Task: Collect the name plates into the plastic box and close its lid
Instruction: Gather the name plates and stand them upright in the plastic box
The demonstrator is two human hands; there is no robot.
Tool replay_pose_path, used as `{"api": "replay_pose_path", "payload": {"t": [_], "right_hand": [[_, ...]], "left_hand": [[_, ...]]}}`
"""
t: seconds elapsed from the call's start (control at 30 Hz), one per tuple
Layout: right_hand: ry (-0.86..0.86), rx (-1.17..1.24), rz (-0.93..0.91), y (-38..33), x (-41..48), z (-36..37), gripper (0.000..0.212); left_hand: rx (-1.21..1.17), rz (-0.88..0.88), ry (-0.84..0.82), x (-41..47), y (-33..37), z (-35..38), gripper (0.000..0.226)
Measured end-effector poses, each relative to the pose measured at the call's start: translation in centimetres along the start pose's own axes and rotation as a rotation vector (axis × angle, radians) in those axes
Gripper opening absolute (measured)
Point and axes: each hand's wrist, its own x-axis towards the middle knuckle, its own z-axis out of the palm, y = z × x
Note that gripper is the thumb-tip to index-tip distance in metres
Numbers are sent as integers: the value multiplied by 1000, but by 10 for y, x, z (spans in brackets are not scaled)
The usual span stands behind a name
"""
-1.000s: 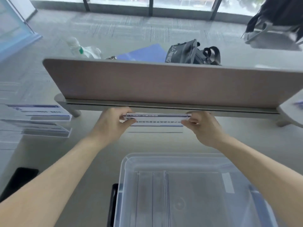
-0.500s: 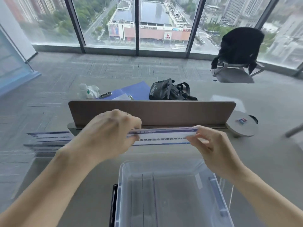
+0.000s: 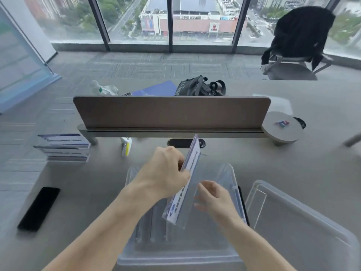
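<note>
A clear acrylic name plate [image 3: 185, 184] with blue and white print is tilted lengthwise over the open clear plastic box [image 3: 233, 180]. My left hand [image 3: 166, 171] grips its upper left edge. Against its lower right side rests my right hand [image 3: 213, 198], fingers spread loosely. The box's clear lid [image 3: 297, 218] lies on the desk to the right of the box. A stack of several more name plates [image 3: 62, 146] sits on the desk at the left.
A brown divider panel [image 3: 172, 112] crosses the desk behind the box. A black phone [image 3: 39, 208] lies at the left, a white and yellow object [image 3: 126, 146] beneath the divider, a round grey stand [image 3: 281, 128] at the right. A black bag [image 3: 201, 88] lies beyond.
The name plate, held level by both ends near the divider, has been turned lengthwise and lowered over the box. My right hand has shifted from its end to its side. The view pulled back.
</note>
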Motion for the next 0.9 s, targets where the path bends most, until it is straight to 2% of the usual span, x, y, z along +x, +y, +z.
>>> {"api": "replay_pose_path", "payload": {"t": [0.1,0.13,0.23,0.4,0.57,0.67,0.77,0.83,0.87,0.9], "right_hand": [[-65,123,55,21,2,8,14],[-65,112,54,29,5,8,9],[-65,5,94,55,18,6,16],[-32,-110,185,87,55,10,6],[11,-370,212,114,98,24,32],[22,-516,226,125,114,33,33],[17,-568,213,134,120,41,39],[20,-547,224,140,124,44,41],[20,-538,226,144,127,46,34],[16,-530,206,145,128,48,24]], "left_hand": [[33,-122,-33,2,-6,41,38],[29,-161,-56,2,-11,53,38],[19,-276,-144,-2,-23,84,40],[-34,-382,-218,4,-45,124,40],[-20,-431,-276,16,-67,157,43],[29,-437,-308,23,-79,176,43],[102,-435,-345,27,-86,189,34],[106,-433,-371,29,-84,192,16],[117,-435,-383,30,-82,192,7],[132,-443,-385,31,-81,194,10]]}}
